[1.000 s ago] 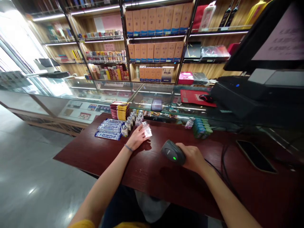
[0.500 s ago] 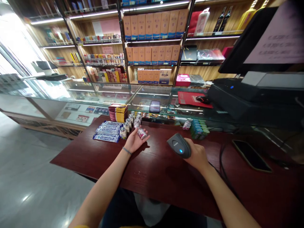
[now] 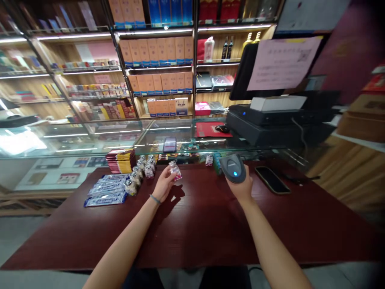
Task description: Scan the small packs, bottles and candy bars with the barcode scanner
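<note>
The left hand's (image 3: 163, 186) fingers pinched a small jar (image 3: 175, 171), raised off the worktop (image 3: 192, 228); the right hand's (image 3: 241, 188) fingers were wrapped around a handheld scanner (image 3: 234, 167). The work looked partway: one jar was up, while a cluster of jars (image 3: 135, 178) stood left of the left fingers. Farther left, stacked boxes (image 3: 120, 160) and blue-and-white packets (image 3: 106, 190) lay out of either hand's grip. Between both sets of fingers, farther back, a lone jar (image 3: 209, 160) stood just beside green packs (image 3: 217, 163), perhaps already handled. Whether the held jar had been scanned, I could not tell.
</note>
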`<action>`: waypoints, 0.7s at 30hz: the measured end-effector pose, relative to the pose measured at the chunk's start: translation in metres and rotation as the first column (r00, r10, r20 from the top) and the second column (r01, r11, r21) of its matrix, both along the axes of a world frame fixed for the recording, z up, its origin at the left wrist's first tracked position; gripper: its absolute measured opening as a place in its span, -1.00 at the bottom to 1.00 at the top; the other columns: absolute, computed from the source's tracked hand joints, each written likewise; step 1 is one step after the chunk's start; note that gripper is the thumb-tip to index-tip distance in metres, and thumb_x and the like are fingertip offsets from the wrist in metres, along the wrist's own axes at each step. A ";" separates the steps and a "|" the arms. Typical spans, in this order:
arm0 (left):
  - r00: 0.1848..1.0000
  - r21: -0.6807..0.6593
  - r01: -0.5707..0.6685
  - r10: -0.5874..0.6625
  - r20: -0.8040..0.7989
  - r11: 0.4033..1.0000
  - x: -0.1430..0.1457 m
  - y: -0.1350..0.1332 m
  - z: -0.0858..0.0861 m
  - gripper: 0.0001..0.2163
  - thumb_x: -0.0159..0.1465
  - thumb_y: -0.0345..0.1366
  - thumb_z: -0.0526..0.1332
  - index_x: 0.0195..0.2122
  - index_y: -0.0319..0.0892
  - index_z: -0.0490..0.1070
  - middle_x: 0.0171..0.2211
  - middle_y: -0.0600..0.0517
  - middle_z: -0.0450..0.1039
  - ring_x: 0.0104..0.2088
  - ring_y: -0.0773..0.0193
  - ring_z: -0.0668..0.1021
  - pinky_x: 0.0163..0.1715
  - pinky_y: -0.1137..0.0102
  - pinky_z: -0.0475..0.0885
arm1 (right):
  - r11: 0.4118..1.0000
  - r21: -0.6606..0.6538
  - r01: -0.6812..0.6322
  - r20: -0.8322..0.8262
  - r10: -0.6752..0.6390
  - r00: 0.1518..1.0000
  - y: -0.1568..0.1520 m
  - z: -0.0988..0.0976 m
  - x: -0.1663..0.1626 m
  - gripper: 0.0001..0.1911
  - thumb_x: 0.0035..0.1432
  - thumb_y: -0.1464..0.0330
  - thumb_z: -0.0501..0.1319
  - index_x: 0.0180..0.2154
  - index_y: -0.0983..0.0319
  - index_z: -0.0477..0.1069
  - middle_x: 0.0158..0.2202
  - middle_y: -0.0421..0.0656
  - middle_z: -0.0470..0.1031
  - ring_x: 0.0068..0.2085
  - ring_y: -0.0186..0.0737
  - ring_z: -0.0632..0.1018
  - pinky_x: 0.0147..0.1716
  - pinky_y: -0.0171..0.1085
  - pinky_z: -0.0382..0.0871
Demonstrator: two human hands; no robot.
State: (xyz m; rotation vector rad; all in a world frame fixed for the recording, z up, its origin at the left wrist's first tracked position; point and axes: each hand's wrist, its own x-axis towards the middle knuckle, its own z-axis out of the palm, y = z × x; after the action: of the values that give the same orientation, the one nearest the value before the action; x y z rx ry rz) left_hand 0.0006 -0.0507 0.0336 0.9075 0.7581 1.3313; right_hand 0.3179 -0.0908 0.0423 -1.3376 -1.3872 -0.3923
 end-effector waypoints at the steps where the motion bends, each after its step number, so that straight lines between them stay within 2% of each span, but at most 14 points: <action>1: 1.000 0.017 -0.015 0.015 -0.016 1.000 0.011 0.006 0.000 -0.53 0.10 -0.24 0.50 0.03 -0.13 0.50 -0.04 -0.04 0.57 -0.08 0.20 0.61 0.04 0.27 0.50 | 1.000 0.002 0.023 -0.039 -0.023 0.999 0.001 0.000 0.004 -0.47 0.02 0.15 0.35 -0.01 0.24 0.36 -0.39 -0.08 0.59 -0.41 -0.02 0.63 -0.42 -0.20 0.48; 6: 0.986 0.110 -0.043 0.060 -0.155 0.993 0.071 0.035 -0.009 -0.52 0.06 -0.26 0.50 0.02 -0.18 0.51 -0.09 -0.07 0.60 -0.07 0.14 0.62 0.13 0.16 0.45 | 0.996 0.031 0.086 -0.207 -0.078 0.975 0.005 0.001 0.020 -0.50 -0.02 0.13 0.37 -0.08 0.23 0.39 -0.40 -0.08 0.59 -0.41 -0.05 0.62 -0.44 -0.23 0.47; 9: 0.973 0.145 0.026 0.008 -0.229 0.989 0.104 0.050 -0.018 -0.51 0.05 -0.35 0.48 0.04 -0.16 0.48 -0.06 -0.08 0.60 -0.05 0.11 0.62 0.12 0.11 0.46 | 0.994 0.059 0.095 -0.244 -0.078 0.967 0.008 -0.001 0.026 -0.51 -0.03 0.13 0.38 -0.10 0.23 0.40 -0.41 -0.08 0.59 -0.42 -0.07 0.62 -0.44 -0.24 0.47; 12: 0.952 0.188 0.021 0.038 -0.304 0.982 0.132 0.060 -0.025 -0.59 0.04 -0.44 0.46 -0.06 -0.15 0.49 -0.10 -0.07 0.60 -0.05 0.12 0.62 0.16 0.10 0.42 | 0.991 0.080 0.105 -0.249 -0.082 0.965 0.010 -0.003 0.029 -0.51 -0.03 0.13 0.38 -0.10 0.23 0.40 -0.42 -0.08 0.58 -0.42 -0.07 0.61 -0.43 -0.23 0.48; 16: 0.927 0.234 0.007 0.081 -0.366 0.972 0.158 0.068 -0.033 -0.69 0.05 -0.48 0.44 -0.17 -0.16 0.50 -0.15 -0.07 0.57 -0.10 0.11 0.60 0.15 0.07 0.40 | 0.991 0.068 0.118 -0.225 -0.100 0.969 0.010 -0.007 0.032 -0.49 0.02 0.16 0.36 -0.02 0.24 0.37 -0.36 -0.03 0.60 -0.37 -0.03 0.63 -0.40 -0.20 0.50; 21: 0.903 0.270 -0.032 0.144 -0.404 0.962 0.170 0.079 -0.043 -0.66 0.01 -0.47 0.44 -0.18 -0.14 0.51 -0.21 -0.03 0.52 -0.10 0.10 0.54 0.18 0.06 0.33 | 0.991 0.051 0.120 -0.238 -0.105 0.966 0.009 -0.007 0.031 -0.53 0.04 0.18 0.35 -0.04 0.22 0.37 -0.37 -0.04 0.58 -0.37 -0.03 0.61 -0.39 -0.17 0.51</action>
State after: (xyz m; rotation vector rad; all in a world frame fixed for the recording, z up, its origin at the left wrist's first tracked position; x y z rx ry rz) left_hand 0.1706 0.0284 -0.0090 1.4147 0.9800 1.3501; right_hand 0.3491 -0.0821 0.0348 -1.3664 -1.0972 -0.3396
